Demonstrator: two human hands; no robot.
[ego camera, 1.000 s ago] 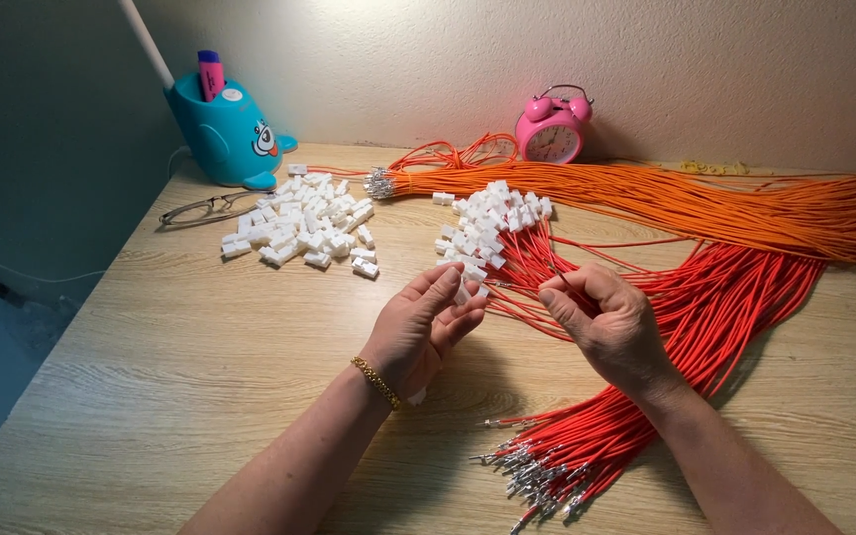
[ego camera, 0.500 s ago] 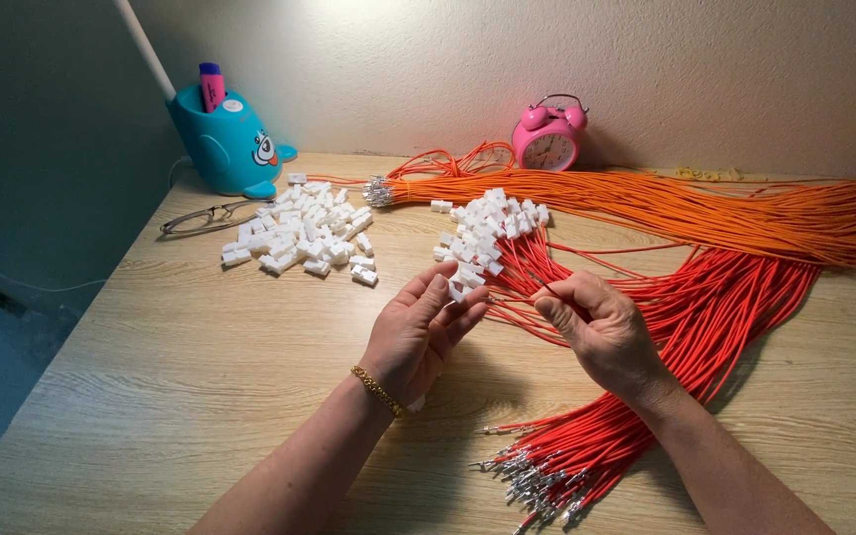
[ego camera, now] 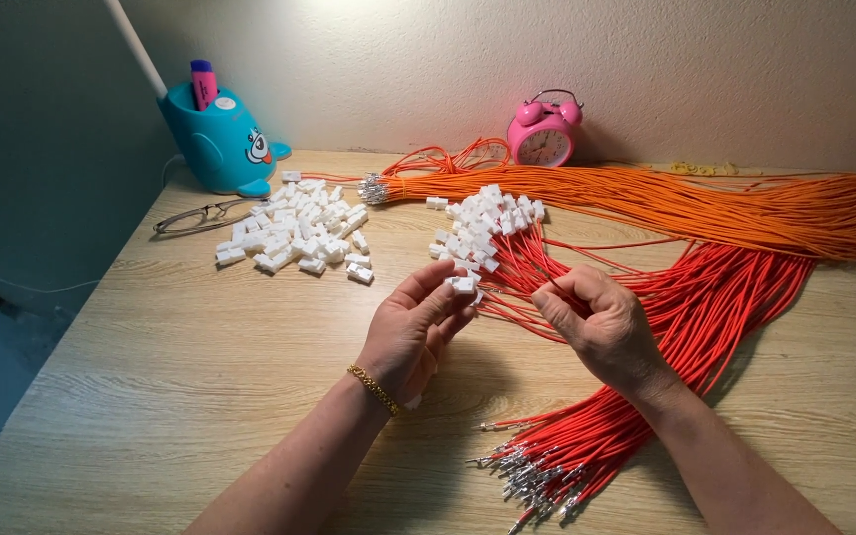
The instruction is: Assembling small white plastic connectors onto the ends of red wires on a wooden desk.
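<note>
Since a moment ago my left hand has brought the white connector toward my right hand, whose grip pinches a red wire; both sit just before the connector-tipped red bundle, so insertion looks close.

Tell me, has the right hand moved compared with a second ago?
Yes. The right hand has drifted slightly left, closer to the left hand, judged against the pile of white connectors.

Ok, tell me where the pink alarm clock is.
In the head view, the pink alarm clock stands at the back of the wooden table against the wall, right of centre, just behind the bundle of orange wires.
</note>
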